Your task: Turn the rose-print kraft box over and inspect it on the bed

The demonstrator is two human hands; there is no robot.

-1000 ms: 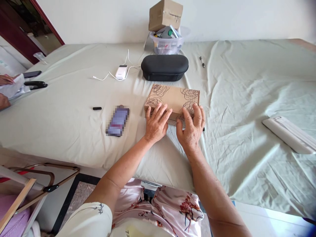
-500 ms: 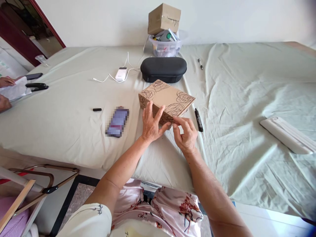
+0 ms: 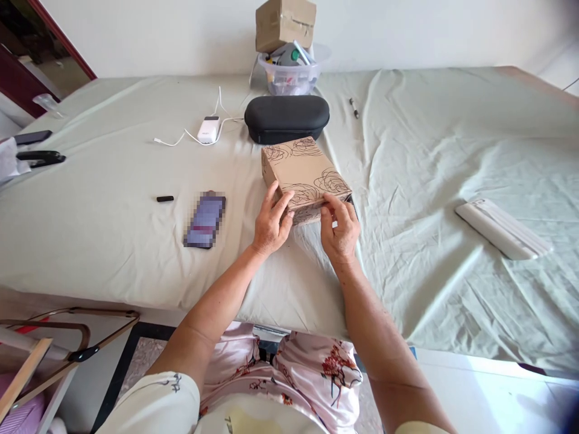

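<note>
A brown cardboard box with black scribbled loops on its lid sits in front of me on the cloth-covered surface. My left hand holds its near left corner, fingers apart along the edge and thumb against the front face. At the right end of the front edge, my right hand has its fingertips on the lid's rim with the thumb curled below, gripping it. The lid lies down on the box. Just past the box's right side, a black marker shows only in part.
Behind the box lie a black zip case and a plastic basket under another carton. To the left are a phone, a black cap, a white charger with cable and a stapler. A white device lies right.
The box has turned so that its front edge faces me more squarely, and both hands have shifted with it. The marker is now mostly covered. The whole view has moved slightly.
</note>
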